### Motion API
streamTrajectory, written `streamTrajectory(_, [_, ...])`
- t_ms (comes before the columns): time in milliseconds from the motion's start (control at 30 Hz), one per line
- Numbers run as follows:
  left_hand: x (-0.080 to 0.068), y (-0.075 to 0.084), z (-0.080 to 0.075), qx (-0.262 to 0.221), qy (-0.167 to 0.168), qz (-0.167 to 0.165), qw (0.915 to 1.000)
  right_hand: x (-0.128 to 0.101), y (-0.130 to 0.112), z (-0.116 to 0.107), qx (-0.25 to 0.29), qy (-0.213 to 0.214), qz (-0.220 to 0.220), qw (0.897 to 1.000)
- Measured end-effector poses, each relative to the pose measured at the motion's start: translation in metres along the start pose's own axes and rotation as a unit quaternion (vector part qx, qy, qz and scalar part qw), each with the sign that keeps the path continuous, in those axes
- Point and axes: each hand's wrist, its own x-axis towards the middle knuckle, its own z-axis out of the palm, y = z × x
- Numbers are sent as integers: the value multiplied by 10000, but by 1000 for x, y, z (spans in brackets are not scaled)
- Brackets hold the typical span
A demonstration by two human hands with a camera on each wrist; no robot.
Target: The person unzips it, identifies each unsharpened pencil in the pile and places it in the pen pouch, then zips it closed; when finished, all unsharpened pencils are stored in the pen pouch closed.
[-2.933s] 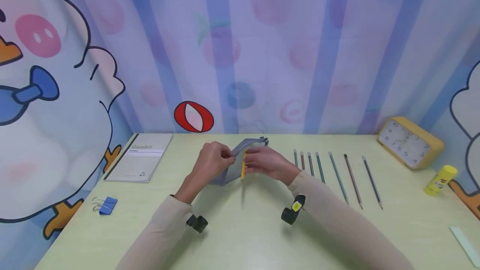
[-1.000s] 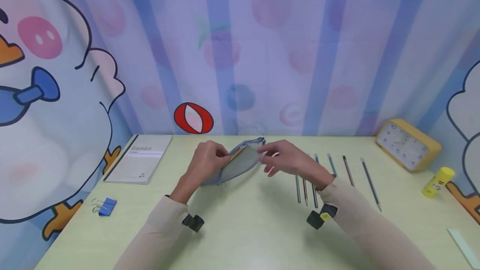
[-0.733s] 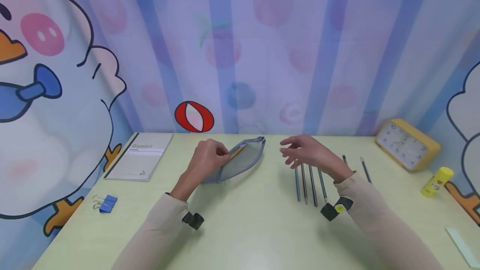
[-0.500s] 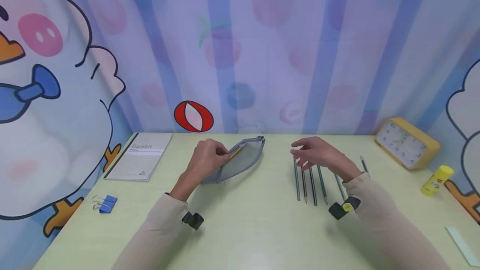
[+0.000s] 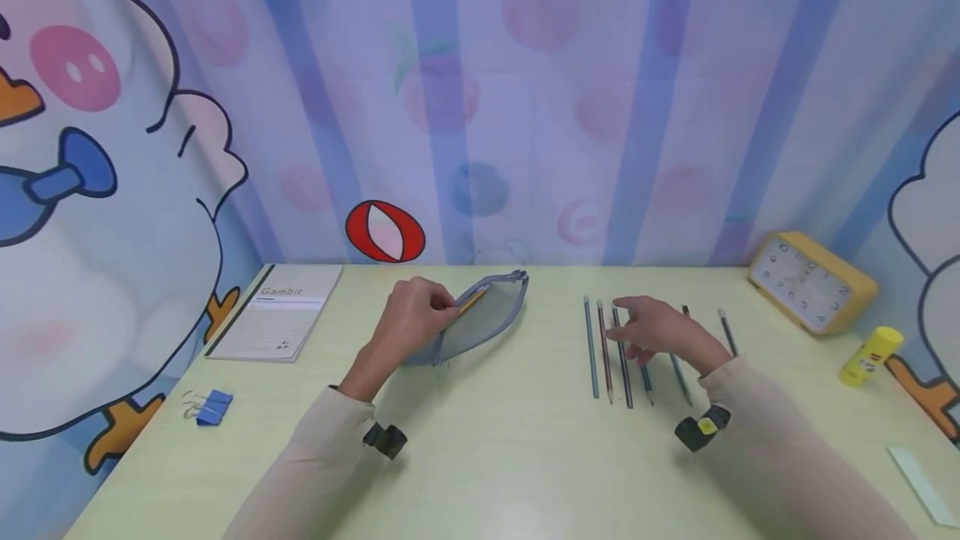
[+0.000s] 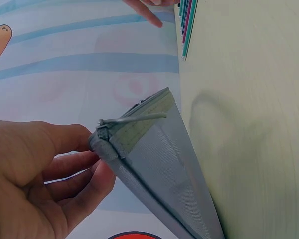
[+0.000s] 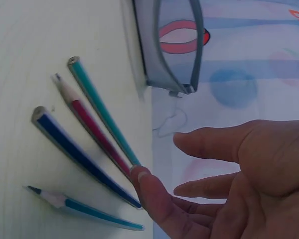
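My left hand (image 5: 408, 319) pinches the corner of a grey-blue mesh pencil case (image 5: 491, 325), tilted up off the table with its zip side gaping. A yellow pencil (image 5: 472, 302) lies inside the mouth. In the left wrist view, thumb and fingers grip the zip end of the case (image 6: 162, 164). Over a row of pencils hovers my right hand (image 5: 663, 330), thumb and index finger apart. Below it lie a teal pencil (image 7: 102, 107), a dark red pencil (image 7: 97, 132), a blue pencil (image 7: 82, 157) and another teal pencil (image 7: 99, 213). Further pencils are partly hidden by the hand.
On the left are a notepad (image 5: 277, 315) and a blue binder clip (image 5: 213, 407). A yellow clock (image 5: 813, 282), a yellow glue stick (image 5: 870, 357) and a pale green strip (image 5: 921, 486) are at the right. A printed curtain (image 5: 525, 107) hangs behind the table.
The yellow pencil, earlier in my right hand, now lies in the pencil case, released. My right hand has moved right and lowered over the pencil row. My left hand still holds the case.
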Motion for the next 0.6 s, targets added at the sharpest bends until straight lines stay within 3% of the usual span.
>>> streamTrajectory(300, [-1,-2,-1,-13,2,22,10000,11,4,18,-849,247,136,9960])
streamTrajectory(600, [-2,-1,-4,-28,-8,-95,10000,22,-4,30,-1638,435,291,9851])
